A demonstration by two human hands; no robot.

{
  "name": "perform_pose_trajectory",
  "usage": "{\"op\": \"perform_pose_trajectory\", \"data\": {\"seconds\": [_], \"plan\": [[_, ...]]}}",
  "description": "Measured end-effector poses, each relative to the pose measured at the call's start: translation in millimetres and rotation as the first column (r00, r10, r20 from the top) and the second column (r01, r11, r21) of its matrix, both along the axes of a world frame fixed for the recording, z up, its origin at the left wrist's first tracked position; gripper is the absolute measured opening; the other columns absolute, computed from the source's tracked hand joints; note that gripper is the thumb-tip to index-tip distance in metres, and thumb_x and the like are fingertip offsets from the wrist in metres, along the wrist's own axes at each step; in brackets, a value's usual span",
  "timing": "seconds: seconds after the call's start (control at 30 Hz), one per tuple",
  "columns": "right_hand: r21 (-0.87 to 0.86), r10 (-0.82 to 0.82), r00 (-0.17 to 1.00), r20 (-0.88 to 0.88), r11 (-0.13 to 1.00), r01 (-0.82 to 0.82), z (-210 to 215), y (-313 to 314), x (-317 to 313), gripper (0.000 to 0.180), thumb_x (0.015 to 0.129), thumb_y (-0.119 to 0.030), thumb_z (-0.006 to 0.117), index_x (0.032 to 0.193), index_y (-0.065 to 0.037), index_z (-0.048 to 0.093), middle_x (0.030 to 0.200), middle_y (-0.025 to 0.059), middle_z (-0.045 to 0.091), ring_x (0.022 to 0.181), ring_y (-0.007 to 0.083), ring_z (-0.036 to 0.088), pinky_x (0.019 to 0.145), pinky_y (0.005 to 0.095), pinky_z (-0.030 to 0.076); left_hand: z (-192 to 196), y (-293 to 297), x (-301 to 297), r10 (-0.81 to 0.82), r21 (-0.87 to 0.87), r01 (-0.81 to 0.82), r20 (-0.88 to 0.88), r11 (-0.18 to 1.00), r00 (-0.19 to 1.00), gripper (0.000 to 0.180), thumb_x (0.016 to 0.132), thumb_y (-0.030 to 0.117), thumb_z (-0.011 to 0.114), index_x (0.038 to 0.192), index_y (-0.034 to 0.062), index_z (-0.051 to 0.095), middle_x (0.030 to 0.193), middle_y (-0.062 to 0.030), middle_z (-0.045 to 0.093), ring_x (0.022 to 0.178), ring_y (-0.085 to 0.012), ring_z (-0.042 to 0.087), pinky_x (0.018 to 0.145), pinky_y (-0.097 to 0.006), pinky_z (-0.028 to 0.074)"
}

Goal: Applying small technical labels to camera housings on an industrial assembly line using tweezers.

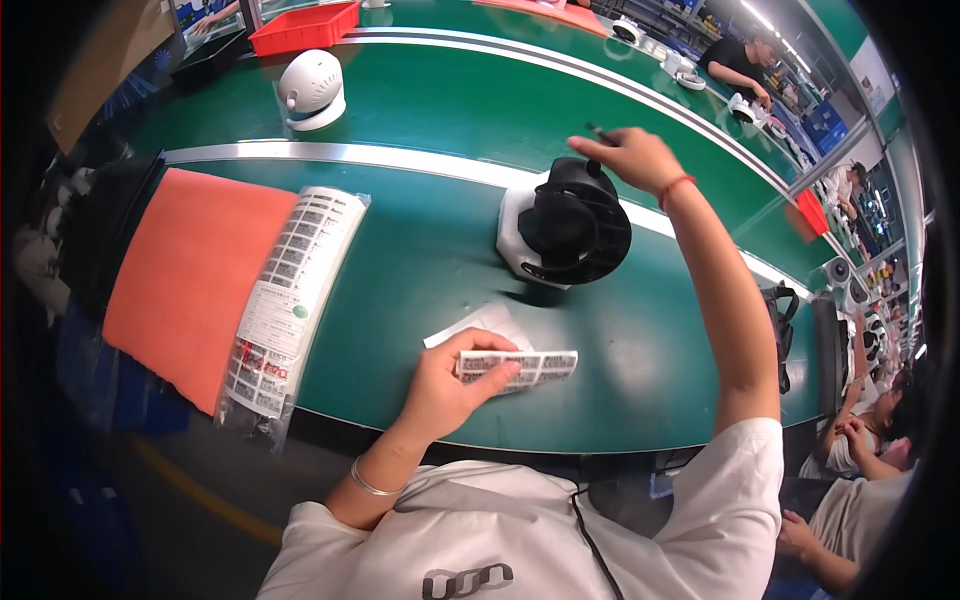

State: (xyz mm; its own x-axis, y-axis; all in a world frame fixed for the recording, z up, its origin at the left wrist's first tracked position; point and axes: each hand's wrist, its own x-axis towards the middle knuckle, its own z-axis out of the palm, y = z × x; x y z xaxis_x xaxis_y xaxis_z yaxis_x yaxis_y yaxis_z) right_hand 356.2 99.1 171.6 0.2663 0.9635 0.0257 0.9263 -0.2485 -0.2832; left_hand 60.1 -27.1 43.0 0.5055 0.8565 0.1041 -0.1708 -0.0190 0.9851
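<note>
My left hand (455, 385) pinches a folded sheet of printed labels (545, 366) over the near part of the green bench. Beneath and behind it lies a white paper (500, 322). My right hand (640, 160) reaches out above a black-and-white device (575, 225) with a rounded black body and a white shell, set on the bench. Between the thumb and fingers of that hand a small dark object (601, 133) shows; its kind is too small to tell. Whether the hand touches the device's top is unclear.
To the left lie an orange sheet (205, 270) and a plastic-wrapped stack of label sheets (290, 290). Beyond the metal rail stands a white rounded device (312, 90); a red bin (305, 28) sits farther back. Co-workers (740, 65) work along the line at the right.
</note>
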Motion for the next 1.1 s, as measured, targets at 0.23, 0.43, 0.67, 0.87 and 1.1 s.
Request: {"op": "perform_pose_trajectory", "data": {"seconds": [0.23,0.43,0.67,0.87,1.1], "plan": [[0.827,0.522,0.821,-0.23,0.55,-0.118,-37.7,-172.1,-43.9,0.043,0.103,-0.028,0.048,0.077,0.003,0.063,0.069,0.0099,0.059,0.057,0.0165,0.051,0.055,0.0297,0.04,5.3,3.2,0.1,0.151,0.137,-0.148,-0.011,0.979,0.988,0.009,0.084,-0.001,0.075,0.093,-0.0015,0.074,0.083,-0.0051,0.073,0.071,-0.0065,0.064,0.062,-0.019,0.049],[0.492,0.215,0.805,-0.553,0.864,0.107,-90.6,-214.0,-49.1,0.023,0.094,-0.015,0.06,0.082,0.003,0.067,0.076,0.0093,0.061,0.063,0.0138,0.057,0.056,0.0277,0.044,0.6,11.4,3.9,0.11,0.317,-0.117,0.039,0.941,0.993,0.01,0.083,-0.004,0.072,0.092,-0.0002,0.073,0.089,-0.0085,0.075,0.079,-0.0138,0.07,0.072,-0.025,0.053],[0.209,0.017,0.763,-0.646,0.966,0.155,-96.8,-228.8,-45.2,0.018,0.077,0.0,0.079,0.092,0.002,0.07,0.089,0.01,0.063,0.069,0.0153,0.062,0.061,0.025,0.048,1.7,8.6,-0.6,0.094,0.334,-0.089,0.001,0.938,0.996,0.014,0.08,-0.005,0.074,0.093,0.0004,0.073,0.093,-0.01,0.075,0.084,-0.0174,0.072,0.077,-0.027,0.055],[0.526,0.309,0.934,-0.18,0.833,-0.174,-67.9,-226.0,-58.4,0.009,0.085,-0.009,0.065,0.077,-0.005,0.061,0.086,0.0092,0.057,0.097,0.0306,0.055,0.105,0.0488,0.036,9.9,5.8,0.5,0.02,0.513,-0.032,0.029,0.858,0.999,0.019,0.076,-0.005,0.077,0.094,0.0,0.073,0.094,-0.0115,0.075,0.088,-0.0209,0.073,0.077,-0.029,0.057],[0.507,0.474,0.864,0.168,0.71,-0.488,-54.0,-204.0,-81.2,0.021,0.086,-0.032,0.071,0.089,-0.011,0.071,0.064,-0.0002,0.054,0.073,0.0226,0.059,0.088,0.046,0.044,24.9,-4.8,-6.8,-0.027,0.427,0.048,-0.056,0.903,0.998,0.021,0.073,-0.01,0.077,0.092,-0.0025,0.07,0.091,-0.0164,0.074,0.088,-0.0253,0.074,0.08,-0.032,0.059]]}}
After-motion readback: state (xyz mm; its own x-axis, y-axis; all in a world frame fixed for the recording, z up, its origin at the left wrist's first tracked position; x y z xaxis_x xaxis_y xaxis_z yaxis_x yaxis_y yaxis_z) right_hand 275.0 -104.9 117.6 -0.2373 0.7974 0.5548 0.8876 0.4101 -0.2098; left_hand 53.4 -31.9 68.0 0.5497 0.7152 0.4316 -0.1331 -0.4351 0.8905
